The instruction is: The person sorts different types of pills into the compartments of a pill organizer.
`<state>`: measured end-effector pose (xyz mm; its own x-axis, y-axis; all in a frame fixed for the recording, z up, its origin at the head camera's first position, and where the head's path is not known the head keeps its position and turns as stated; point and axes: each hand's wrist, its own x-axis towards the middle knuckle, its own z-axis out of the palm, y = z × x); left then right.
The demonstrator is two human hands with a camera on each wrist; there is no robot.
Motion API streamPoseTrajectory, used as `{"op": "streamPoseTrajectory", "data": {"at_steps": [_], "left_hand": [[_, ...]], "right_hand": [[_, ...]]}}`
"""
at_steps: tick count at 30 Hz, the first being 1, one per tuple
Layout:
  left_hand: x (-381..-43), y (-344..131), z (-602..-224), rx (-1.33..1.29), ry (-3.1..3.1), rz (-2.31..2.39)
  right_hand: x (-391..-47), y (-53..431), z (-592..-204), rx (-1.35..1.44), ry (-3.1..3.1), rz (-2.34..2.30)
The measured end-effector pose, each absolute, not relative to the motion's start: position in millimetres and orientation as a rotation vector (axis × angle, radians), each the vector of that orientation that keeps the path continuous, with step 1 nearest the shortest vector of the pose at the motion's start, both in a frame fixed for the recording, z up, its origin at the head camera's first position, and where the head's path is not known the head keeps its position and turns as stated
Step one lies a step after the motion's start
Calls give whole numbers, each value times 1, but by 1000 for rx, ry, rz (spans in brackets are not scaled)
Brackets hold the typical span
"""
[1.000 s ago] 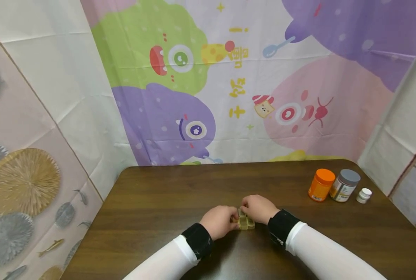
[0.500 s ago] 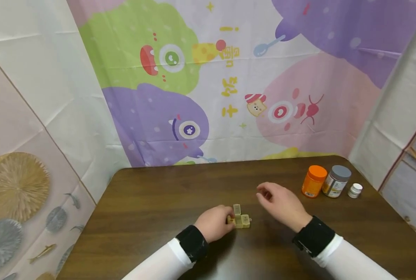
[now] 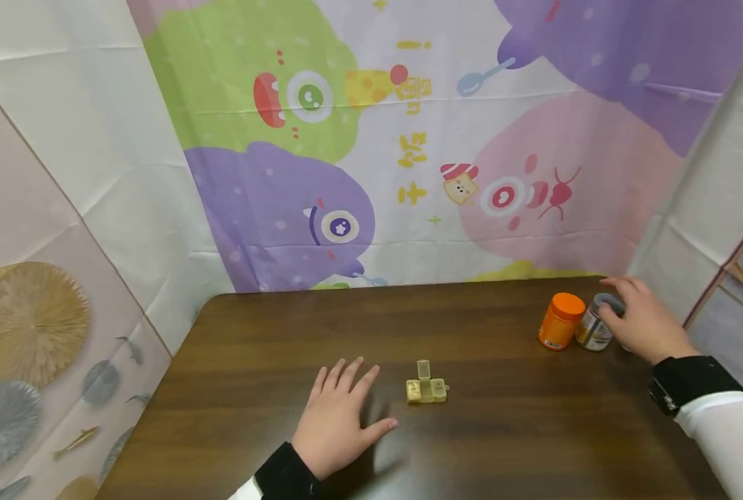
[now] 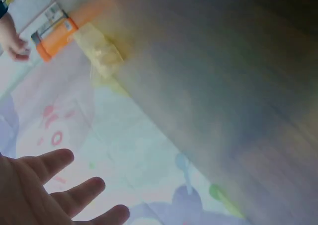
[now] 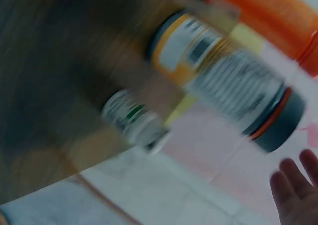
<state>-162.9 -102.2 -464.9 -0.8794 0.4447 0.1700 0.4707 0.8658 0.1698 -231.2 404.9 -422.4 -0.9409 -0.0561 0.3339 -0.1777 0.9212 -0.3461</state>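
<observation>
A small yellowish pill box lies on the table with one clear lid standing up from its middle compartment. To its left, my left hand is spread with straight fingers and holds nothing. My right hand is at the far right, beside the grey-lidded jar, its fingers around the lid's height. In the right wrist view the fingertips show a gap from the jar's dark lid. A small white bottle stands near the jar; in the head view my right hand hides most of it.
An orange jar stands close to the left of the grey-lidded one. The brown wooden table ends at a printed cloth behind. More cloth hangs at both sides.
My left hand has let go of the pill box and drawn back to the left, fingers spreading. My right hand has moved from the box to the jars; the middle lid was raised in between.
</observation>
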Motion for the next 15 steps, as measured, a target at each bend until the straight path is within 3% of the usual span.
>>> {"op": "streamPoseTrajectory", "data": {"at_steps": [15], "left_hand": [[-144, -127, -471, -606, -2879, -308]], "right_hand": [[-252, 423, -452, 231, -2833, 473]]}}
